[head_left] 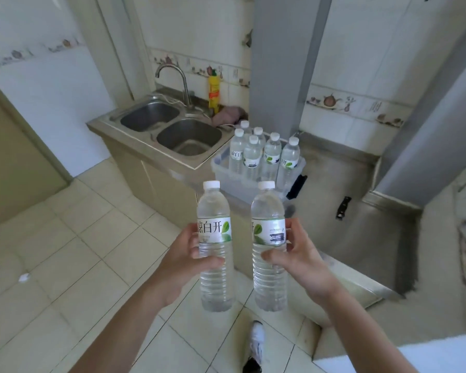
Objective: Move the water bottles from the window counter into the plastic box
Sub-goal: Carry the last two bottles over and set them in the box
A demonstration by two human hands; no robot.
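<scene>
Clear plastic water bottles are on their way to the box. The left hand grips one bottle around its middle, and the right hand grips another bottle the same way. Both bottles stand upright in the air, side by side, above the tiled floor. This looks like the carrying step.

Ahead, the clear plastic box sits on the grey worktop, just beside the steel sink. Six bottles with white caps already stand upright in it, close together. The front part of the box looks free.

Next, the person likely needs to step closer, reach over the box rim, and set both bottles down upright in the free part.
</scene>
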